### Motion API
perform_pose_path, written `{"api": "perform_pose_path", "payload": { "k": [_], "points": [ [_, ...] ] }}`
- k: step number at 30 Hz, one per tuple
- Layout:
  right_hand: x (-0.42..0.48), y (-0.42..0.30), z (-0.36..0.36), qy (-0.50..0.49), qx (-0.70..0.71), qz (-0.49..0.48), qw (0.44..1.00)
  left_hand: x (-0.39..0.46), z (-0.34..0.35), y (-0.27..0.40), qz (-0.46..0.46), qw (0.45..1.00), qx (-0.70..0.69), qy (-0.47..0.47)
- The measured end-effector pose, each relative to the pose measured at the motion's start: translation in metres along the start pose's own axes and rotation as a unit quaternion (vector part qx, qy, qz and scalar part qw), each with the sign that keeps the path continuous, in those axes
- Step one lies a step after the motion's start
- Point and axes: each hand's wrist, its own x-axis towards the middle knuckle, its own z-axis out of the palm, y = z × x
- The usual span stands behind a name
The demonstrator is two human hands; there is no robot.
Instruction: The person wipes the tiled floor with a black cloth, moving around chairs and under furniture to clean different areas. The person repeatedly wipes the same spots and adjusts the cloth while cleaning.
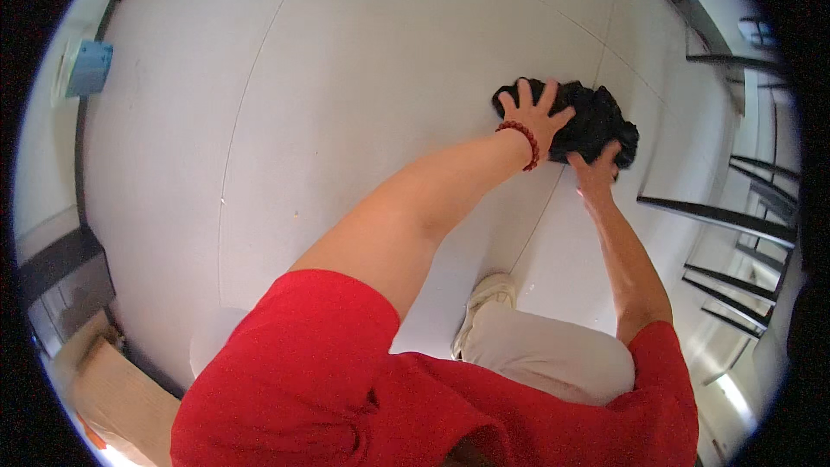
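A crumpled piece of black cloth (587, 113) lies bunched on the pale floor, ahead of me and to the right. My left hand (535, 110) rests on its left part with the fingers spread wide; a dark red bead bracelet (528, 143) circles that wrist. At the cloth's near right edge is my right hand (596, 172), its thumb and fingers set around a fold. Some of the right fingers are hidden by the cloth and by the hand itself. What the cloth is exactly cannot be made out.
The light floor (363, 78) has thin joint lines and a few small specks. My shoe (486, 301) is planted nearer to me. Dark metal legs (720, 217) of furniture stand at the right. On the left are a blue box (91, 68) and a cardboard box (123, 395).
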Motion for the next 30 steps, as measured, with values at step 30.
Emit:
{"api": "perform_pose_path", "payload": {
  "k": [30],
  "points": [
    [-0.141,-0.229,0.057,-0.428,0.067,-0.059,0.899,-0.248,-0.067,-0.290,-0.036,0.982,-0.096,0.156]
  ]
}}
